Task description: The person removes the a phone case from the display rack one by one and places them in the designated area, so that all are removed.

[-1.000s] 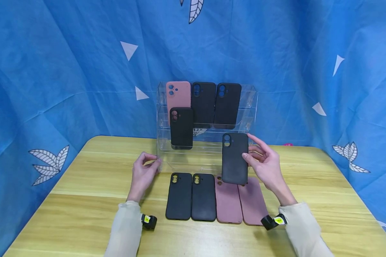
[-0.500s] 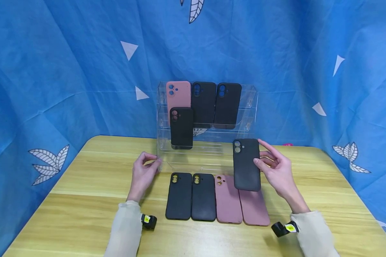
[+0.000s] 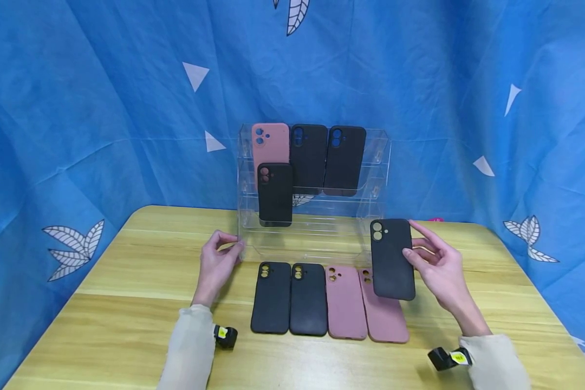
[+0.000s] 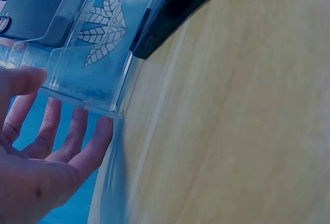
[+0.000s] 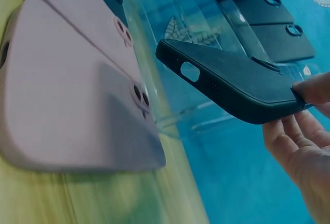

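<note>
My right hand (image 3: 439, 264) pinches a black phone case (image 3: 392, 259) by its right edge, thumb in front and fingers behind. The case hangs in front of the right end of the clear stepped display stand (image 3: 312, 238) and overlaps a pink phone case (image 3: 386, 319) in the head view. In the right wrist view the held phone case (image 5: 227, 80) tilts with its bottom port opening toward the camera. My left hand (image 3: 218, 265) holds the left side of the stand; in the left wrist view the thumb and fingers lie on either side of the clear wall (image 4: 77, 74).
Two black phone cases (image 3: 271, 298) and a second pink case (image 3: 346, 303) lie in the row on the wooden table (image 3: 127, 303). The stand bears a pink case (image 3: 271, 143), two black cases (image 3: 343, 160) on top and one black case (image 3: 275, 195) lower. A blue curtain (image 3: 419, 81) hangs behind.
My right hand has moved right and toward me with the black phone case, away from the stand's front, uncovering more of the pink cases. The left hand has stayed in place.
</note>
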The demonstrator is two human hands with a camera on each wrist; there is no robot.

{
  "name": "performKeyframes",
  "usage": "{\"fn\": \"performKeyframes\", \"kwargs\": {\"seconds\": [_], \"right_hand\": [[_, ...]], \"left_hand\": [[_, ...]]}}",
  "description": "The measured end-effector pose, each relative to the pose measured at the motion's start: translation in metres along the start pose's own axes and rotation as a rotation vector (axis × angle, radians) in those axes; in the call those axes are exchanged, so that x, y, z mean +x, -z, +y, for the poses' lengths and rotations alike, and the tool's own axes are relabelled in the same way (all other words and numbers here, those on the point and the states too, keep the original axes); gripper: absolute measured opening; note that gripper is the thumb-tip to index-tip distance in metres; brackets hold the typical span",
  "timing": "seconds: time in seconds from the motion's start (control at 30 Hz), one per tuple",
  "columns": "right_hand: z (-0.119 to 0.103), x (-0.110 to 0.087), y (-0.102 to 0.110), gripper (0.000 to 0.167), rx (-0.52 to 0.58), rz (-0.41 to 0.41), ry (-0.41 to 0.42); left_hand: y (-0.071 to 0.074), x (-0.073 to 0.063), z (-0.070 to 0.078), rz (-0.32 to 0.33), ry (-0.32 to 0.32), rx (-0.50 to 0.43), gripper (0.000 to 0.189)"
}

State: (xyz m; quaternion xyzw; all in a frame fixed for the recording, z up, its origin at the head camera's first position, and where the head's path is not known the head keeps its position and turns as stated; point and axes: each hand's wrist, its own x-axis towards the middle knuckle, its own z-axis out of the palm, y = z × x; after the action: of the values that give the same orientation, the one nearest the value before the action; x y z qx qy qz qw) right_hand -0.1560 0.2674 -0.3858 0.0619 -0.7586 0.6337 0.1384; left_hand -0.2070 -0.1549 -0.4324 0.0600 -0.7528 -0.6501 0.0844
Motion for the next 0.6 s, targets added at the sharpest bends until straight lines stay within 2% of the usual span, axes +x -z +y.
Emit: {"fn": "performKeyframes", "kwargs": {"seconds": [0.27, 0.6], "right_hand": [[0.005, -0.009, 0.016, 0.06, 0.007, 0.012, -0.048], [0.011, -0.02, 0.037, 0.058, -0.088, -0.002, -0.085]], "left_hand": [[0.0, 0.001, -0.001, 0.0, -0.003, -0.003, 0.017], [0.0, 0.001, -0.001, -0.001, 0.0, -0.017, 0.018]]}}
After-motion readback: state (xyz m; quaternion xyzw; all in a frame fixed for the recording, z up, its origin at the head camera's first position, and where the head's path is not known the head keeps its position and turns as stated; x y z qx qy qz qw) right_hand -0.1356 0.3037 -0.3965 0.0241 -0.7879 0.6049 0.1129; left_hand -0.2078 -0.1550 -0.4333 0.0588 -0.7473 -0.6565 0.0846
